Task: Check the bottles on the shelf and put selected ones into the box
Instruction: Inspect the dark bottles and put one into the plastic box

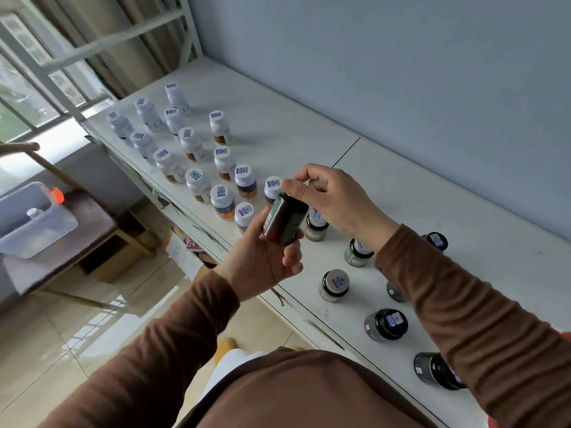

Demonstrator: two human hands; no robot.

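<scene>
My left hand [262, 257] grips a dark bottle [285, 219] from below, holding it tilted above the front edge of the white shelf [401, 186]. My right hand [327, 196] pinches the top end of that same bottle with its fingertips. Several white-capped bottles [191, 143] with blue code stickers stand on the left part of the shelf. Several dark-capped jars [335, 284] stand on the right part, some partly hidden by my right sleeve. A clear plastic box [34, 223] with an orange clip sits on a low brown table at the left, one bottle inside it.
The shelf backs onto a pale blue wall [401, 72]. A white metal shelf frame [123, 35] and a window stand at the upper left. Cardboard boxes [185, 251] lie below the shelf. The floor [77, 335] is glossy tile.
</scene>
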